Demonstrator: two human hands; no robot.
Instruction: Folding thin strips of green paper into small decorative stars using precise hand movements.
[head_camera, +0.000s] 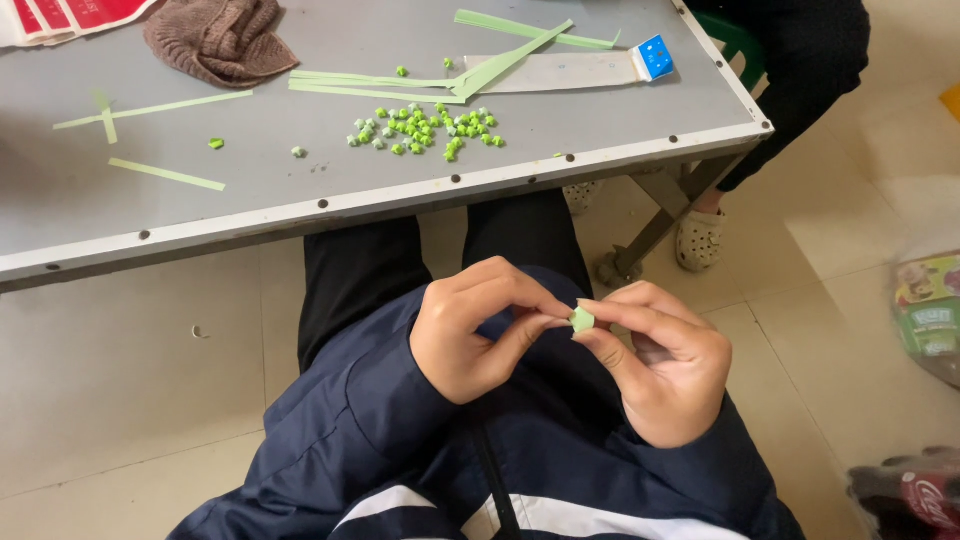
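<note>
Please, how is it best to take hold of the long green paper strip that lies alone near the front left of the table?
Probably pinch the green paper strip at its right end, coming from the table's near edge. It lies flat and thin, so a fingertip must lift that end first.

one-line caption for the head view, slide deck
Both hands, left hand and right hand, pinch a small green paper star below a grey table strewn with finished stars.
</note>
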